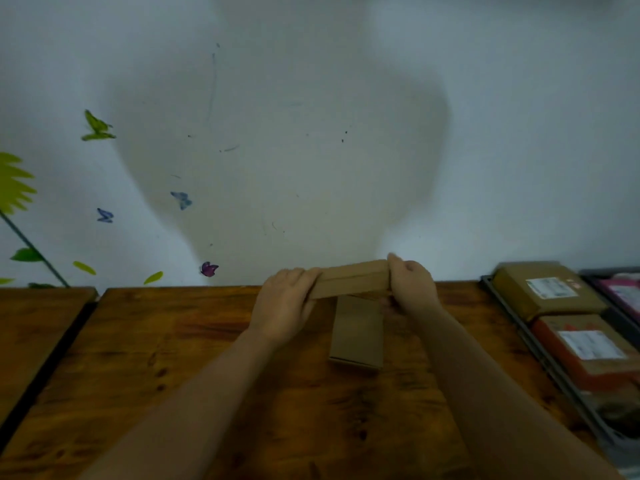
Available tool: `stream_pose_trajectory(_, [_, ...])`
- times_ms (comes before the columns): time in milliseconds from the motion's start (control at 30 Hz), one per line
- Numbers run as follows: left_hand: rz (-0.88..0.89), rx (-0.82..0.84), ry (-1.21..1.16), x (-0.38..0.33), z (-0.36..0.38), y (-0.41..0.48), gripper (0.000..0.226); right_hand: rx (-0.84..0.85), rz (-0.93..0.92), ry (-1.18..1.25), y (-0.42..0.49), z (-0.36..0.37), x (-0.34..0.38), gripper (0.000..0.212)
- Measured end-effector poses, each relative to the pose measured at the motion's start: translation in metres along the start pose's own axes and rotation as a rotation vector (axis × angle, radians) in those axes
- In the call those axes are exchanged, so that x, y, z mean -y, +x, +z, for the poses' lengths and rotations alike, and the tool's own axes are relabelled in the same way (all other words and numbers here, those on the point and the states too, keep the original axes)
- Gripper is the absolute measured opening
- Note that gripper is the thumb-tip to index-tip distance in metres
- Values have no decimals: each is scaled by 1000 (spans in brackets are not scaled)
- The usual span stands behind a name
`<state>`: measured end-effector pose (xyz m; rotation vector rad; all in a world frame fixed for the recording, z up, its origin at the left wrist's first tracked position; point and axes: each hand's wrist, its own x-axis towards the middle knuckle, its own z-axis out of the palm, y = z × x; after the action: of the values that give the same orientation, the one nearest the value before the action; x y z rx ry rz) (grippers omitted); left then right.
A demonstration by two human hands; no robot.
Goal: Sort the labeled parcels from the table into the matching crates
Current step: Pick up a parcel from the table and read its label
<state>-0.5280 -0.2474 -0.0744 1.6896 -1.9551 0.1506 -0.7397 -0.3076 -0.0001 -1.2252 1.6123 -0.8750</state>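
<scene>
A long brown cardboard parcel (351, 279) is held up near the far edge of the wooden table (173, 358). My left hand (284, 303) grips its left end and my right hand (410, 284) grips its right end. No label shows on the side facing me. Below it a second plain brown parcel (356, 332) lies flat on the table between my forearms. At the right a grey crate (540, 355) holds a brown parcel with a white label (545, 289) and a reddish parcel with a white label (585, 348).
Another dark crate (620, 289) with a pink parcel sits at the far right edge. A second table (38, 323) stands to the left across a narrow gap. A white wall with butterfly and leaf stickers rises right behind the table.
</scene>
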Motion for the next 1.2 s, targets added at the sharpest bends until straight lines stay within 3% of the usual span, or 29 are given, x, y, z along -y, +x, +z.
stream_pose_trajectory(100, [-110, 4, -206, -5, -15, -8, 40, 26, -63, 66, -10, -11, 16, 49])
stream_pose_trajectory(233, [-541, -71, -772, -28, -30, -14, 41, 36, -73, 158, -18, -10, 9, 51])
stream_pose_trajectory(333, [-741, -170, -1029, -54, -41, -13, 32, 63, -106, 120, -23, -14, -6, 52])
stream_pose_trajectory(567, [-751, -181, -1189, -95, -46, -19, 20, 284, -223, 120, -28, -30, -16, 47])
stream_pose_trajectory(733, [-689, -80, -1188, -107, -49, -18, 30, 374, -200, 304, -27, -41, -5, 57])
stream_pose_trajectory(833, [-673, -16, -1169, -110, -55, -13, 29, 369, -175, 369, -26, -46, 0, 40])
stream_pose_trajectory(1000, [-838, -217, -1203, -108, -50, -4, 52, 297, -206, 470, -26, -43, -3, 28])
stream_pose_trajectory(1100, [-972, -280, -1370, -125, -36, 2, 41, 225, -162, 646, -31, -36, -4, 26])
stream_pose_trajectory(1200, [-1013, -342, -1431, -139, -25, 12, 39, 271, -114, 722, -44, -23, -13, 25])
